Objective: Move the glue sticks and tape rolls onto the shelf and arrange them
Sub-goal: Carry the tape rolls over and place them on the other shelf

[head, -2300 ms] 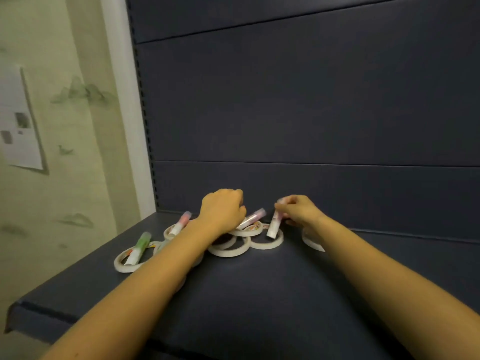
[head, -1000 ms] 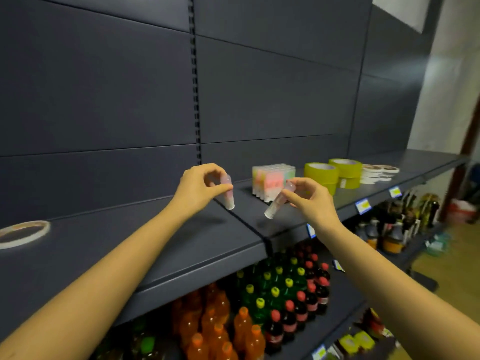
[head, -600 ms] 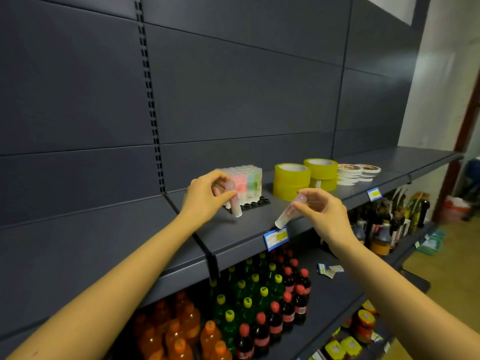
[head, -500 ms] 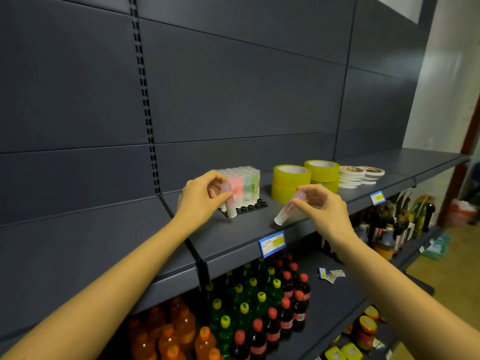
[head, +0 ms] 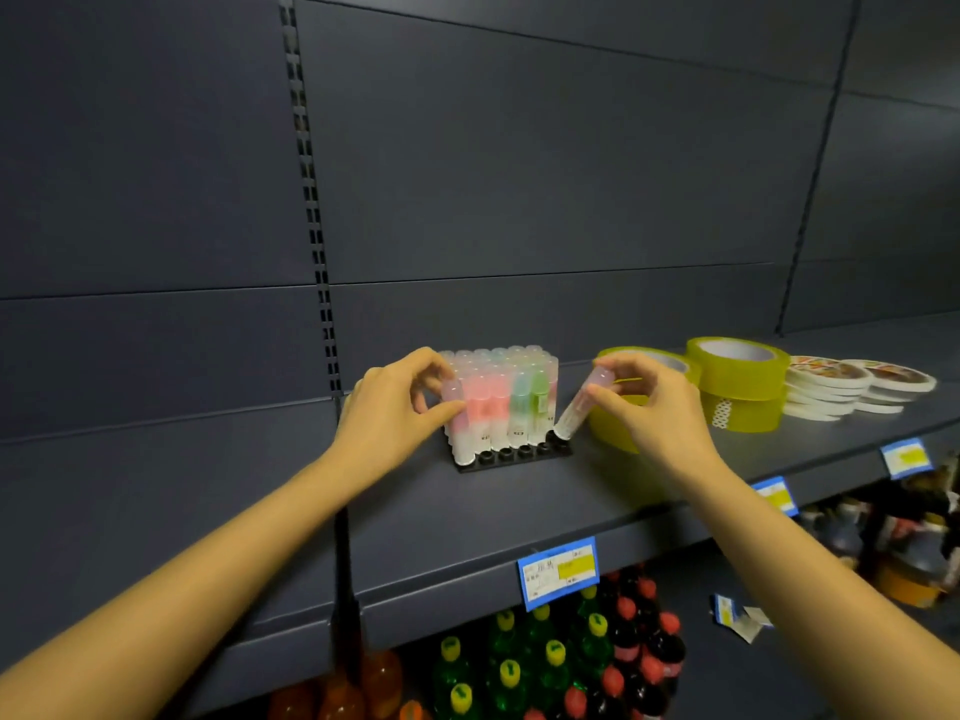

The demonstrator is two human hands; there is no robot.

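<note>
A block of upright glue sticks [head: 511, 402] with clear caps stands in a black holder [head: 514, 455] on the dark shelf [head: 519, 506]. My left hand [head: 395, 413] grips a pink glue stick [head: 460, 423] upright at the holder's front left socket. My right hand [head: 649, 407] holds a second glue stick [head: 579, 402] tilted, its base touching the holder's front right socket. Several sockets in the front row between them stand open. Yellow tape rolls [head: 737, 381] sit just right of my right hand, and flat white tape rolls [head: 841, 387] are stacked further right.
Blue and yellow price tags [head: 558, 571] hang on the shelf's front edge. Drink bottles [head: 561, 662] with coloured caps fill the shelf below. A slotted upright [head: 311, 200] divides the back panel. Bare shelf surface lies left of the holder.
I turned from the scattered tape rolls and sticks to this shelf section with a stick in each hand. Both hands moved in to the holder; the sticks now meet its front row.
</note>
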